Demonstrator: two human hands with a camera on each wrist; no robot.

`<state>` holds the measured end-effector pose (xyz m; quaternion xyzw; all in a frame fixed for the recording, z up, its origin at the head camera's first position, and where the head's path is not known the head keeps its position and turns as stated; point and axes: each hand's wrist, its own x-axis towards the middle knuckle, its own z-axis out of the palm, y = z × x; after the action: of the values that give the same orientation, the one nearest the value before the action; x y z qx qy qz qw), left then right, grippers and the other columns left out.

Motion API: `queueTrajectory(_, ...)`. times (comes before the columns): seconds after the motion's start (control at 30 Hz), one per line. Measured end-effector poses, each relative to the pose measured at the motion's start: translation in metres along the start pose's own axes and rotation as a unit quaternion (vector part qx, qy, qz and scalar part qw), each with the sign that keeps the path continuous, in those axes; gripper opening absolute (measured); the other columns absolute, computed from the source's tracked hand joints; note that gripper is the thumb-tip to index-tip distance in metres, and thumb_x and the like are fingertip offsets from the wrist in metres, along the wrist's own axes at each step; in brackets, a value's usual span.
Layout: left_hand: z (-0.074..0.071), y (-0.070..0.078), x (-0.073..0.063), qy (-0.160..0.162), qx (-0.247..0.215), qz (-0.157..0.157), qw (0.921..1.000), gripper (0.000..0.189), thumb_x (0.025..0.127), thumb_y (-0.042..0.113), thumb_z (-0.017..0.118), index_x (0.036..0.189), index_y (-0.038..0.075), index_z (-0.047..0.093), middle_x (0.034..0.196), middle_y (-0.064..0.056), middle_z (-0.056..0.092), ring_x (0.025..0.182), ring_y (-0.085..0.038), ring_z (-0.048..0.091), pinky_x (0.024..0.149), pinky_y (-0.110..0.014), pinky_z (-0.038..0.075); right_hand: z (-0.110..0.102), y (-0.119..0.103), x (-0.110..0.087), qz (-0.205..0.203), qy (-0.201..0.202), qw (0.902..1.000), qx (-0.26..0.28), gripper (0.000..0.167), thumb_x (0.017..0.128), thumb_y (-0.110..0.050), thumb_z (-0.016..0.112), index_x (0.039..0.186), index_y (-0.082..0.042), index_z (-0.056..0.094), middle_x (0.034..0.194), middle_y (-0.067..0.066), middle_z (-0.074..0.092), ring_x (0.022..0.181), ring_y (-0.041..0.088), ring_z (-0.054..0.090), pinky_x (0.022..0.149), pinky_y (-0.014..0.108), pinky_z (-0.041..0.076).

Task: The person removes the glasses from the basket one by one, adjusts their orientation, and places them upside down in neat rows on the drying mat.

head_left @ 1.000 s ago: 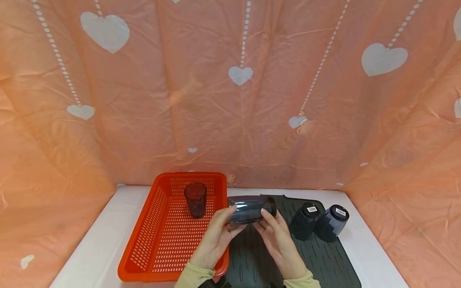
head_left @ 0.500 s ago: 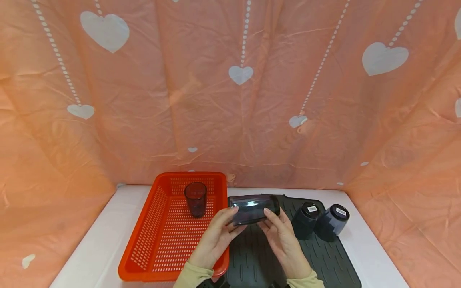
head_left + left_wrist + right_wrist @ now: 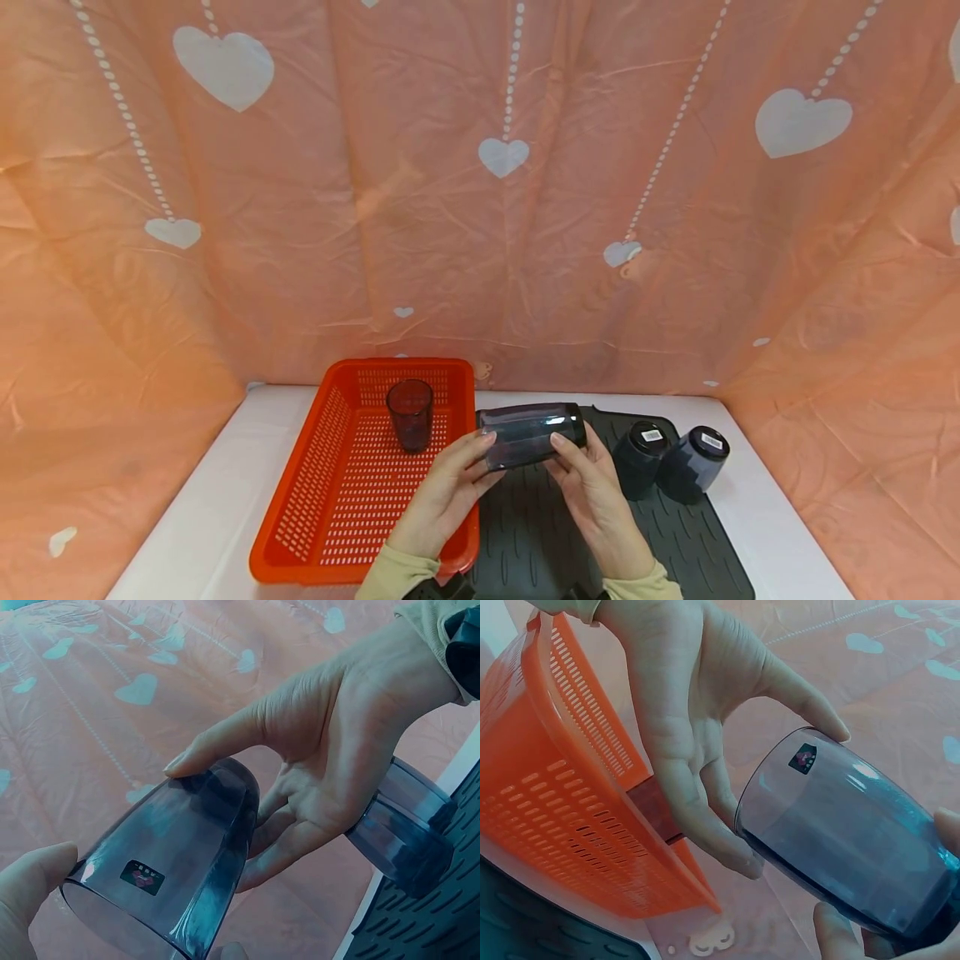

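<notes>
A smoky dark drinking glass lies sideways in the air, its mouth to the left and its thick base to the right. My left hand pinches the rim end, thumb on the near side and fingers beneath. At the base end my right hand grips it between thumb and fingers. A small dark label shows on the glass near the rim in the left wrist view. In the right wrist view the left hand reaches across the rim, and only fingertips of the right hand show.
An orange perforated basket at left holds one upright glass. On the dark ridged mat at right, two glasses stand upside down side by side, stickers on their bases. A pink heart-patterned curtain hangs behind the white table.
The held glass has shifted slightly to the right, and its bright reflection has moved toward the base. My right hand has moved a little right with it; the left stays nearly in place.
</notes>
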<state>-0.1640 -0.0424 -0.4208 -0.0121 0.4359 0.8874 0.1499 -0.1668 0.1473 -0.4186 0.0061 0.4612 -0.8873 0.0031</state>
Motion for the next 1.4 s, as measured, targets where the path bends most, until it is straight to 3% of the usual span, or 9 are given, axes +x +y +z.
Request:
queueTrajectory(0.2, -0.002, 0.002, 0.001, -0.01, -0.007, 0.003, 0.9999, 0.019, 0.092, 0.025, 0.063, 0.106, 0.012, 0.065, 0.105, -0.005, 0.062, 0.097, -0.022, 0.059, 0.101, -0.044, 0.04, 0.0, -0.002, 0.0, -0.001, -0.002, 1.0, -0.001, 0.036, 0.089, 0.002, 0.06, 0.122, -0.01, 0.051, 0.103, 0.001, 0.059, 0.084, 0.012, 0.06, 0.078, 0.029, 0.049)
queueTrajectory(0.33, -0.005, 0.005, 0.003, -0.003, -0.021, 0.009, 0.9997, 0.022, 0.094, 0.026, 0.059, 0.11, 0.012, 0.066, 0.116, -0.012, 0.056, 0.104, -0.026, 0.055, 0.101, -0.043, 0.04, -0.003, -0.004, 0.0, 0.003, 0.005, 1.0, -0.004, 0.036, 0.09, 0.0, 0.06, 0.123, -0.01, 0.05, 0.104, 0.001, 0.058, 0.085, 0.013, 0.06, 0.08, 0.03, 0.048)
queueTrajectory(0.47, -0.008, 0.008, 0.003, -0.011, -0.024, 0.013, 0.9996, 0.037, 0.096, 0.026, 0.057, 0.125, 0.004, 0.056, 0.131, -0.018, 0.046, 0.113, -0.031, 0.052, 0.107, -0.046, 0.033, -0.005, -0.006, 0.0, 0.005, 0.01, 0.9999, -0.009, 0.036, 0.09, -0.001, 0.06, 0.123, -0.011, 0.05, 0.104, 0.001, 0.058, 0.086, 0.013, 0.06, 0.08, 0.03, 0.047)
queueTrajectory(0.6, -0.009, 0.008, 0.003, -0.019, -0.021, 0.011, 0.9995, 0.044, 0.096, 0.026, 0.057, 0.131, 0.0, 0.05, 0.128, -0.017, 0.048, 0.113, -0.03, 0.054, 0.106, -0.046, 0.034, -0.007, -0.007, -0.001, 0.011, 0.015, 0.9998, -0.004, 0.034, 0.09, -0.001, 0.06, 0.122, -0.011, 0.052, 0.105, 0.001, 0.058, 0.086, 0.013, 0.061, 0.08, 0.03, 0.047)
queueTrajectory(0.8, -0.012, 0.01, 0.002, -0.019, -0.027, 0.011, 0.9994, 0.037, 0.096, 0.023, 0.057, 0.127, 0.001, 0.055, 0.126, -0.018, 0.051, 0.113, -0.033, 0.055, 0.103, -0.044, 0.039, -0.01, -0.007, -0.002, 0.006, 0.019, 0.9998, -0.006, 0.033, 0.09, -0.001, 0.061, 0.12, -0.013, 0.053, 0.104, 0.001, 0.058, 0.086, 0.013, 0.061, 0.079, 0.029, 0.048)
queueTrajectory(1.03, -0.022, 0.02, -0.003, -0.011, -0.038, 0.032, 0.9987, 0.026, 0.097, 0.023, 0.056, 0.116, 0.009, 0.066, 0.129, -0.018, 0.049, 0.122, -0.039, 0.047, 0.104, -0.046, 0.036, -0.018, -0.01, -0.002, -0.015, 0.037, 0.9987, -0.032, 0.037, 0.088, 0.001, 0.063, 0.121, -0.012, 0.051, 0.099, 0.0, 0.056, 0.08, 0.011, 0.056, 0.074, 0.027, 0.049)
queueTrajectory(1.33, -0.035, 0.03, -0.007, 0.006, -0.046, 0.049, 0.9977, 0.023, 0.099, 0.021, 0.053, 0.117, 0.013, 0.065, 0.14, -0.022, 0.037, 0.128, -0.041, 0.04, 0.106, -0.047, 0.034, -0.032, -0.011, 0.001, -0.019, 0.08, 0.9934, -0.08, 0.047, 0.087, 0.001, 0.065, 0.129, -0.01, 0.046, 0.105, 0.001, 0.051, 0.087, 0.011, 0.053, 0.076, 0.027, 0.047)
queueTrajectory(1.4, -0.038, 0.033, -0.008, 0.016, -0.046, 0.053, 0.9974, 0.023, 0.099, 0.02, 0.053, 0.117, 0.013, 0.065, 0.138, -0.02, 0.04, 0.127, -0.04, 0.041, 0.106, -0.047, 0.034, -0.035, -0.01, 0.002, -0.016, 0.092, 0.9916, -0.089, 0.051, 0.086, 0.0, 0.067, 0.131, -0.01, 0.045, 0.108, 0.002, 0.052, 0.09, 0.01, 0.053, 0.078, 0.028, 0.047)
